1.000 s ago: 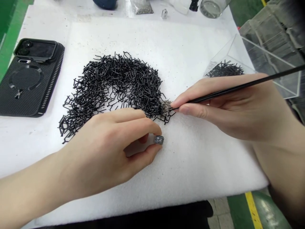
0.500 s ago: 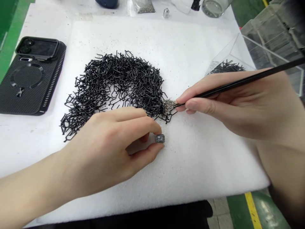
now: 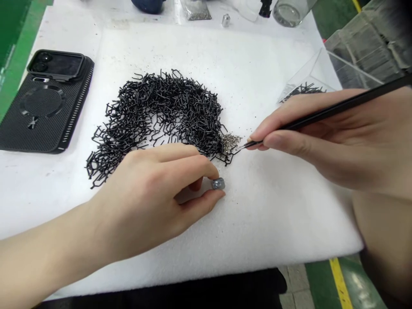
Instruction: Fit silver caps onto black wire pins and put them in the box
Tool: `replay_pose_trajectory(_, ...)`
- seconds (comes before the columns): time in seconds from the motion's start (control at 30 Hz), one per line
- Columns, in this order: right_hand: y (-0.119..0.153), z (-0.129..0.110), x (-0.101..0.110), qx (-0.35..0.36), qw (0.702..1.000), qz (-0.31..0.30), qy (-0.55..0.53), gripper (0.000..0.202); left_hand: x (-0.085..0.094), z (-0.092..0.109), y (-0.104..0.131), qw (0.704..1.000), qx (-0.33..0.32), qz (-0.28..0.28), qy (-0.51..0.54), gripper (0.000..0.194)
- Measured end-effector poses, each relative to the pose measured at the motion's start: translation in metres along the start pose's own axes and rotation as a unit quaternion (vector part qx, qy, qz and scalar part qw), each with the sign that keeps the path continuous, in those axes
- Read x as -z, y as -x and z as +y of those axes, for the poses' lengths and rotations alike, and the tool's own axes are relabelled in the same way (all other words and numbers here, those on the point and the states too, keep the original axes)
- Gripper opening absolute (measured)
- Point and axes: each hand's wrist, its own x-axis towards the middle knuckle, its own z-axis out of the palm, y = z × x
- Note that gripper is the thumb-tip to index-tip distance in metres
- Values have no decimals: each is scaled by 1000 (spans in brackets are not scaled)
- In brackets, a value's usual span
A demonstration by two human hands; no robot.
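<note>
Between thumb and index finger, my left hand (image 3: 161, 197) pinches a small grey translucent piece (image 3: 218, 183) just above the white foam sheet (image 3: 257, 223). My right hand (image 3: 322, 133) grips a thin black tool (image 3: 337, 107), its fine tip pointing left beside a little heap of tiny metallic bits (image 3: 230, 142). That heap touches the right end of a large curved pile of short bent black wires (image 3: 167, 98). Whether the tip holds anything is too small to tell.
A black phone case (image 3: 48, 103) lies at the left. Back right stands a clear tray (image 3: 317, 68) with black wires. Along the far edge are a bag of bits (image 3: 198, 9), a small clear piece (image 3: 225, 20) and a glass (image 3: 288, 13).
My right hand and the black tool have moved slightly right, and the tool's tip has drawn back from the metallic heap. My left hand keeps its pinch. The whole view has shifted a little.
</note>
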Motion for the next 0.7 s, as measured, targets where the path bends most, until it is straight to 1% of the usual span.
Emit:
replay_pose_trajectory(0.07,0,-5,-3,-3,999,-29,-37,9,1,1,2,1000,5,7,-7,15)
replay_pose_trajectory(0.17,0,-9,-9,17,991,-89,-94,9,1,1,3,1000,12,5,-5,14)
replay_pose_trajectory(0.23,-1,-11,-13,29,987,-113,-114,10,1,1,3,1000,15,1,2,14)
replay_pose_trajectory(0.33,-1,-10,-17,25,986,-117,-120,14,0,-1,2,1000,13,1,11,13)
replay_pose_trajectory(0.47,2,-9,-19,68,985,-108,-119,11,0,-3,2,1000,4,3,16,10)
replay_pose_trajectory(0.6,5,-7,-18,53,986,-97,-122,10,1,-3,4,1000,11,-5,18,10)
replay_pose_trajectory(0.7,5,-5,-17,70,984,-104,-126,16,1,-2,4,1000,12,-7,15,13)
